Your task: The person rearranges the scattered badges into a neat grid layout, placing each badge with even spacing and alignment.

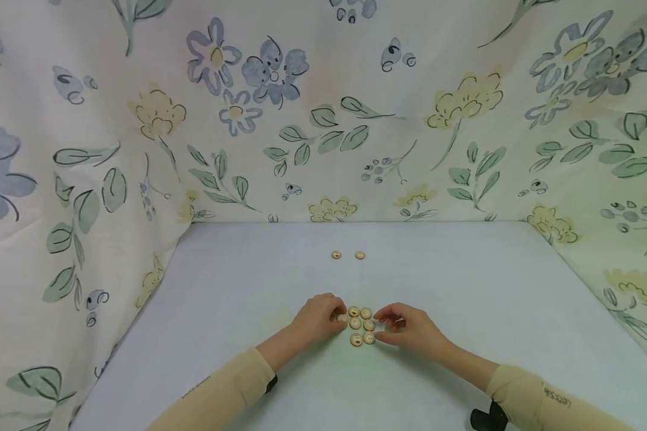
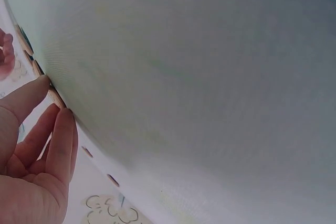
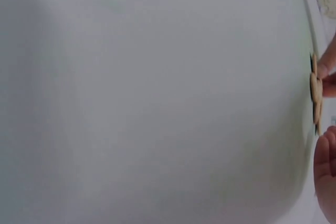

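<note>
My left hand pinches a small round wooden disc between thumb and fingertips at the left side of a tight group. In the left wrist view this pinched disc shows between the thumb and fingers. Beside it, several more pale wooden discs with dark marks on top lie flat in two short columns. Just right of the group is my right hand, its fingers loosely bent and the thumb apart from them, holding nothing. Whether its fingertips touch the nearest disc I cannot tell.
Two more wooden discs lie side by side farther back on the white table. A flower-printed cloth hangs behind the table and along both sides.
</note>
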`<state>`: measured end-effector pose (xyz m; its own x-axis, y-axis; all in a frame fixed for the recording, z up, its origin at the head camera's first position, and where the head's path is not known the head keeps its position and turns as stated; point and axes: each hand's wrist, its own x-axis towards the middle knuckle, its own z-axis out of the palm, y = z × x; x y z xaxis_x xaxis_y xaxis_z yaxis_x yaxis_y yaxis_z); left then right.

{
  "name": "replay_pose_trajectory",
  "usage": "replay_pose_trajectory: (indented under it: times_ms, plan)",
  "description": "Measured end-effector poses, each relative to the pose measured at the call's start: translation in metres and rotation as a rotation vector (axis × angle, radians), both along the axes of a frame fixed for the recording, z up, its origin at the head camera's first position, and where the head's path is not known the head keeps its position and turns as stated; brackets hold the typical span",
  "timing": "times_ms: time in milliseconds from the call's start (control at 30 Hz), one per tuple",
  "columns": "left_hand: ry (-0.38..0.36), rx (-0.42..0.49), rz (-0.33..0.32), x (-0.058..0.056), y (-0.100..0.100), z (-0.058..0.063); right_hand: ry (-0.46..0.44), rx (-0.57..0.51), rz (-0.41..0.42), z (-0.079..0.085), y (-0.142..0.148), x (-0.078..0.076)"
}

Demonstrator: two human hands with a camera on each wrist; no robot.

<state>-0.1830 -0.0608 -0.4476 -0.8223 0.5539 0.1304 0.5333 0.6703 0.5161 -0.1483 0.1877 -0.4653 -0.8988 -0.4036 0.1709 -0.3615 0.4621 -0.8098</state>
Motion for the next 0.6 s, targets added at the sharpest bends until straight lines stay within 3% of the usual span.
replay_pose_trajectory:
  times_ms: [333, 600]
  plan:
    - [0.017, 0.008, -0.002, 0.001, 0.001, -0.001, 0.136, 0.051, 0.034, -0.009, -0.005, 0.013]
    - [0.017, 0.012, -0.003, 0.000, 0.001, 0.000, 0.133, 0.075, 0.007, -0.013, -0.009, 0.014]
